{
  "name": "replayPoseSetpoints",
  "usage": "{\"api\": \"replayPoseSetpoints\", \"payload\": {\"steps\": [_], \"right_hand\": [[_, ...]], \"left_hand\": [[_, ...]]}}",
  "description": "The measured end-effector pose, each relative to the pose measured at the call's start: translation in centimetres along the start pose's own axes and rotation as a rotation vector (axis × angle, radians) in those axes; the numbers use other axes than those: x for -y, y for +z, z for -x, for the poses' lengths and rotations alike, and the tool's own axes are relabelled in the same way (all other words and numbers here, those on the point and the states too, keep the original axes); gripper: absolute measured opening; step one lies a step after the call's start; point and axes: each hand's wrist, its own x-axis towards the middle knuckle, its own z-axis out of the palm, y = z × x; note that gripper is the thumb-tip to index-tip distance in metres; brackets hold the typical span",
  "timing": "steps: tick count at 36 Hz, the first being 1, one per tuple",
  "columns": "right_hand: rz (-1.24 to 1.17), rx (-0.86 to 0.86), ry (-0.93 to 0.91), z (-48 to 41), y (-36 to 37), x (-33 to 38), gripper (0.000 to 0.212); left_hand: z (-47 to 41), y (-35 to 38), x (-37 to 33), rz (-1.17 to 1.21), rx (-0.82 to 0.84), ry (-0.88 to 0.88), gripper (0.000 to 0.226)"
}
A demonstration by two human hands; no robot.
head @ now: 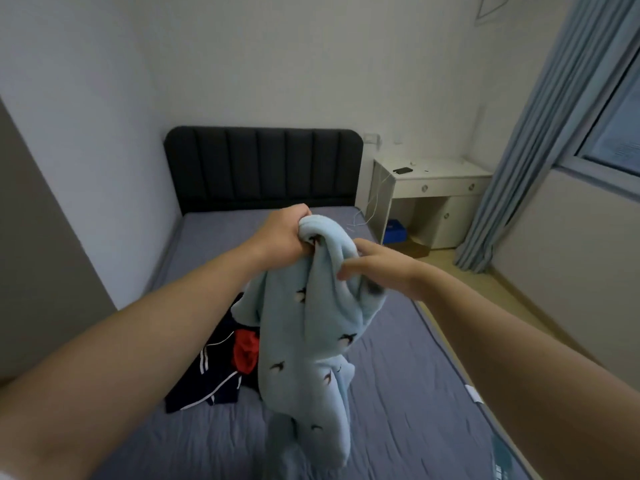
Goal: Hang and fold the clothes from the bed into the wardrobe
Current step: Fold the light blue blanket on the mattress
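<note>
Grey-purple sheets cover the bed [398, 393] at the bottom of the view. A fluffy light blue top [304, 341] with little dark birds on it is held up in the air over the bed. The left hand [282, 233] grips its upper end in a tight fist. The right hand [384, 268] pinches a fold just beside it. Behind the top, dark blue clothes [204, 379] with white stripes and a red cloth [246, 351] lie on the sheet. Farther back stand a black headboard [263, 168], a white desk [436, 188] and blue curtains [540, 150].
</note>
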Motion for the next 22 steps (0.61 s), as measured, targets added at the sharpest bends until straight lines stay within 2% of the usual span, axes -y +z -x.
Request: {"api": "replayPoseSetpoints", "payload": {"steps": [2,4,6,9,11,14,18,20,22], "right_hand": [[0.03,-0.01,0.004,-0.2,1.0,0.2,0.063],[0.271,-0.168,-0.033,-1.2,2.0,-0.2,0.064],[0.425,-0.303,-0.06,-2.1,2.3,-0.6,0.047],[0.426,-0.447,-0.101,-2.6,0.9,-0.7,0.016],[0.46,-0.54,-0.158,-2.8,-0.3,-0.2,0.008],[0.482,-0.656,-0.198,-3.2,-1.7,0.6,0.014],[0.438,-0.81,-0.206,-3.4,-3.3,0.9,0.021],[0.494,-0.856,-0.183,-3.3,-4.2,0.5,0.025],[0.658,-0.888,-0.16,-3.1,-4.9,-0.4,0.026]], "left_hand": [[0.0,0.7,0.3,-0.011,-0.021,-0.024,0.022],[-0.2,1.3,0.4,-0.004,-0.018,-0.017,0.02],[-0.3,1.3,0.7,-0.006,0.011,-0.012,0.027],[0.1,0.5,1.9,-0.041,0.1,-0.055,0.046],[0.9,0.6,3.3,-0.083,0.172,-0.081,0.053],[2.7,2.1,6.4,-0.129,0.288,-0.09,0.049],[5.3,4.3,10.9,-0.129,0.381,-0.209,0.026],[6.1,4.7,12.7,-0.152,0.404,-0.279,0.026],[6.2,4.7,14.2,-0.207,0.434,-0.318,0.023]]}}
